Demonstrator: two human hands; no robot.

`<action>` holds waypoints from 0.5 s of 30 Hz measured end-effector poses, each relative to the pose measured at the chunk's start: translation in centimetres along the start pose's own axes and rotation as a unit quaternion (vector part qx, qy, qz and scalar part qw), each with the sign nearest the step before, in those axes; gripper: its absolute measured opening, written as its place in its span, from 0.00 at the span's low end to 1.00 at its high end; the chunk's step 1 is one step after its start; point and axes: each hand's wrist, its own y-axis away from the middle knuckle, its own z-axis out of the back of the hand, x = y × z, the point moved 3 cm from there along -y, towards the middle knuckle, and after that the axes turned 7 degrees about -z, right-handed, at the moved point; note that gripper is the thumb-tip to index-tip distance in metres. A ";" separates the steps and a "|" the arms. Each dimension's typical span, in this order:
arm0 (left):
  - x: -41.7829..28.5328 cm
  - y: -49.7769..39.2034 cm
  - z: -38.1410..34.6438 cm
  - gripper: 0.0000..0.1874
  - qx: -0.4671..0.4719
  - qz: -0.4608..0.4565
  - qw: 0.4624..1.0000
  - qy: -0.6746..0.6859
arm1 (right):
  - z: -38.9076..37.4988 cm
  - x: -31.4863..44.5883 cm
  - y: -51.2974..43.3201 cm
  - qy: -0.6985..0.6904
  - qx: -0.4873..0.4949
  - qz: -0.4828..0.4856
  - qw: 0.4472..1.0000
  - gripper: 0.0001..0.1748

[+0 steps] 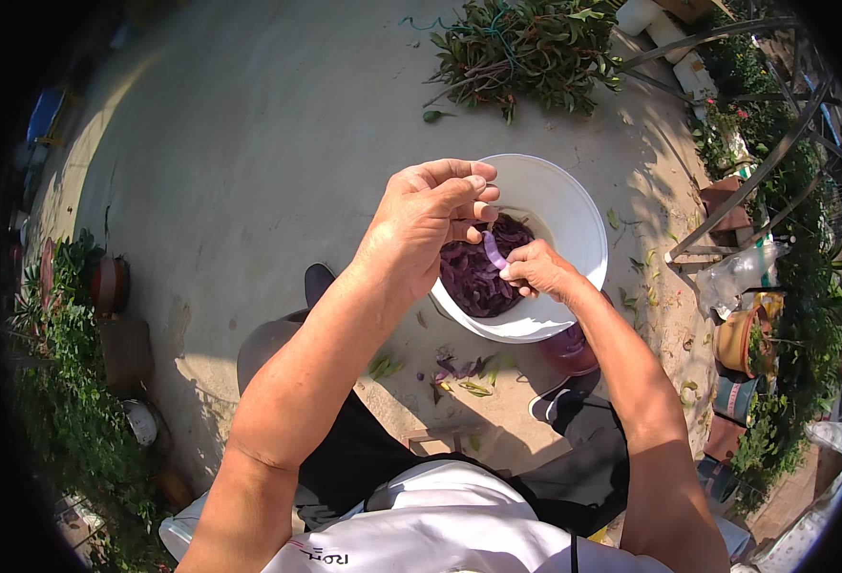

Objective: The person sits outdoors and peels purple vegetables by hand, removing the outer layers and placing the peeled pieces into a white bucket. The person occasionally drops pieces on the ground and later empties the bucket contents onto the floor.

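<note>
A white plastic bucket (578,215) stands on the concrete before me, with many dark purple bean pods (482,286) inside. My right hand (543,271) holds the lower end of a curved, light purple pod (493,251) over the bucket. My left hand (446,197) is raised above the bucket's left rim, thumb and forefinger pinched near each other; whether something thin is between them cannot be made out. The pod's upper end lies just below its lower fingers.
A bundle of leafy cut branches (528,57) lies beyond the bucket. Purple scraps and leaves (460,369) litter the ground near my feet. A dark red round container (570,351) sits against the bucket. Potted plants and a metal frame (750,175) line the right side.
</note>
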 end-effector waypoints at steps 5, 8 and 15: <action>3.2 0.3 -1.8 0.20 -0.029 0.002 0.985 -0.168 | -0.4 2.0 9.3 -0.128 -0.085 0.195 0.969 0.11; 5.2 0.5 -3.5 0.24 0.062 0.021 0.987 -0.146 | -1.3 2.2 12.7 -0.158 -0.112 0.257 0.947 0.11; 6.2 0.9 -5.2 0.10 0.103 -0.129 0.929 -0.331 | -1.8 2.7 15.1 0.134 -0.319 0.352 0.870 0.12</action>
